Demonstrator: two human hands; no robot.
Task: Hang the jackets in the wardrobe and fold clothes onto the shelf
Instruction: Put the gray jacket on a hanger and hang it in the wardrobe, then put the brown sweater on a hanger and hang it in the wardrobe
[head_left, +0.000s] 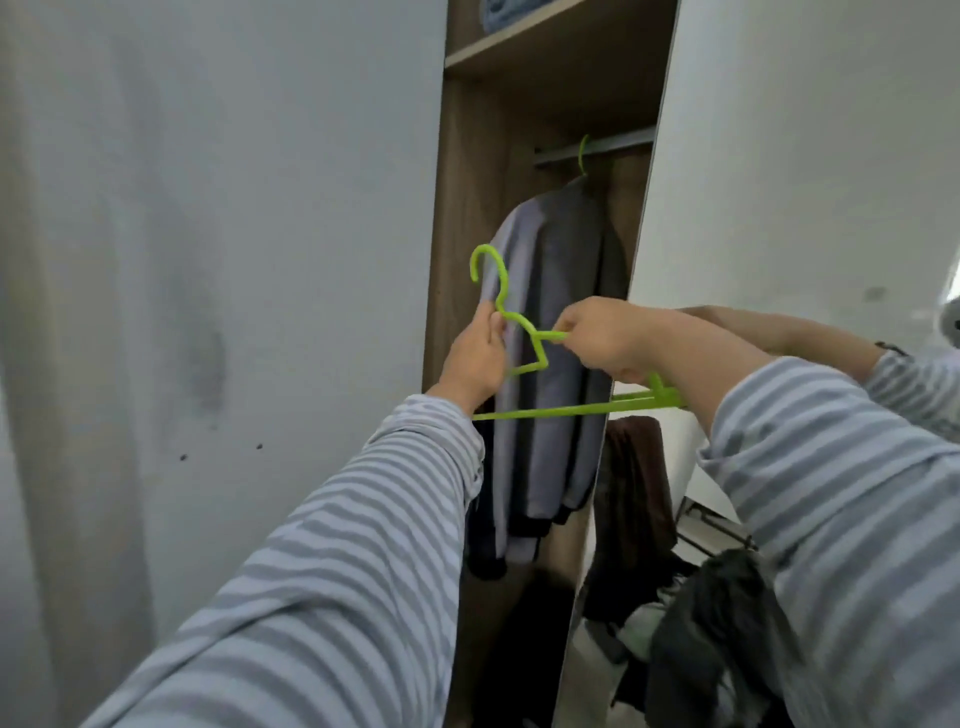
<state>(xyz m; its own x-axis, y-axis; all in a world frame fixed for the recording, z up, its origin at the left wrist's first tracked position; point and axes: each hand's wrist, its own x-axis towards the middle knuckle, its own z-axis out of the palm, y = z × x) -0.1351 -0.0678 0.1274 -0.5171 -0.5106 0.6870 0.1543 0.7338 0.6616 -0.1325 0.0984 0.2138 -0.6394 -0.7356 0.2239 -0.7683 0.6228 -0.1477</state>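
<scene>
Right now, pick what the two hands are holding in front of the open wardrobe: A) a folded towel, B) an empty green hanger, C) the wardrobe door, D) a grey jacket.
B: the left hand and right hand both grip a bare green hanger, while the grey jacket hangs behind it on the rail.

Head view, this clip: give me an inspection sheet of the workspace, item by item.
Surface: wooden shelf carries folded blue cloth.
Job's things: grey jacket hangs from rail; bare green hanger held in front of it.
Clutter: dark clothes pile at lower right.
Hands: left hand pinches the hanger below its hook; right hand grips its shoulder.
Cables: nothing seen.
Surroundings: white wardrobe doors on both sides.
</scene>
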